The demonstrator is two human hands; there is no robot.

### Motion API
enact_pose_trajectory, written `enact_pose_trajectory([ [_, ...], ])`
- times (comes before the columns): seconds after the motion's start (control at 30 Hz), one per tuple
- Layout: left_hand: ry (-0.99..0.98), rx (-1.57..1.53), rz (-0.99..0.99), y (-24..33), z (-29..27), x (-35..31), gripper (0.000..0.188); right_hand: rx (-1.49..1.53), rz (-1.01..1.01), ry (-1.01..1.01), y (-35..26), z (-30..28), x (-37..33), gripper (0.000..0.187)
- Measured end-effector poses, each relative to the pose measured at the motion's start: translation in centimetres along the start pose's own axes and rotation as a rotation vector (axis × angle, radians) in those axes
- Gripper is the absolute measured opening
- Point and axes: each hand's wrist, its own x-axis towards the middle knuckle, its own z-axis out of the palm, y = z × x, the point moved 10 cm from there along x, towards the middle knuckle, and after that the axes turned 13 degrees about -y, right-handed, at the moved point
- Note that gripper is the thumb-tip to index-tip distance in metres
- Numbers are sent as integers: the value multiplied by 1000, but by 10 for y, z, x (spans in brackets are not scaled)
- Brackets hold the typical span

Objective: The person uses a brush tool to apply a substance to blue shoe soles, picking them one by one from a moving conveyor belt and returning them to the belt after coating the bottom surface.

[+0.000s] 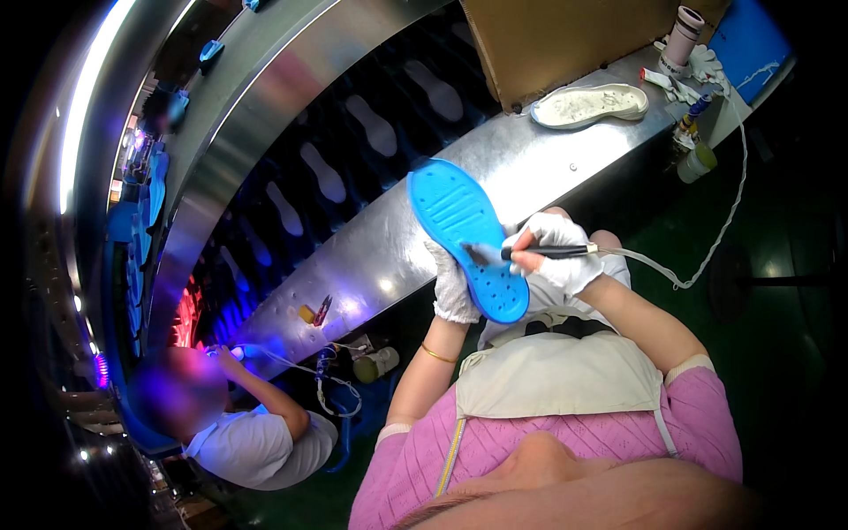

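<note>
In my gloved left hand (452,290) is a blue shoe sole (455,212), gripped by its edge and tilted, with the ridged and holed face up. My gloved right hand (561,247) closes around the black handle of a brush (565,252). The brush's blurred bristle end is over the middle of the sole; I cannot tell whether it touches. From the handle's back end a clear tube (680,284) loops off to the right. Both gloves leave some fingertips bare. My palm under the sole is mostly hidden.
A metal ledge (512,159) runs past me, beside a dark conveyor carrying several pale soles (371,125). A white sole-shaped piece (590,106) lies near a cardboard sheet (574,44). A pink bottle (682,40) and gloves stand farther right. A co-worker (261,442) sits at left.
</note>
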Motion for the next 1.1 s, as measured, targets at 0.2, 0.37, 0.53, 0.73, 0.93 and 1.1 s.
enact_pose_trajectory([
  [0.2, -221, -15, 191, 34, 13, 29, 95, -455, -371, -156, -51, 37, 7, 14],
  [0.37, -318, -221, 438, 70, 10, 38, 93, 86, -96, -89, -19, 22, 17, 12],
  [0.53, -633, -276, 438, 91, 67, 36, 97, -82, -159, -208, -22, 34, 18, 9],
  [0.73, -498, 64, 456, 109, 76, 28, 103, 84, -69, -78, -14, 11, 26, 9],
  [0.93, -302, 397, 347, 113, 44, 38, 113, -280, 101, -220, -7, 18, 33, 13],
  [1.1, -418, 541, 94, 103, 57, 43, 101, -121, 311, -400, 3, 18, 30, 14],
])
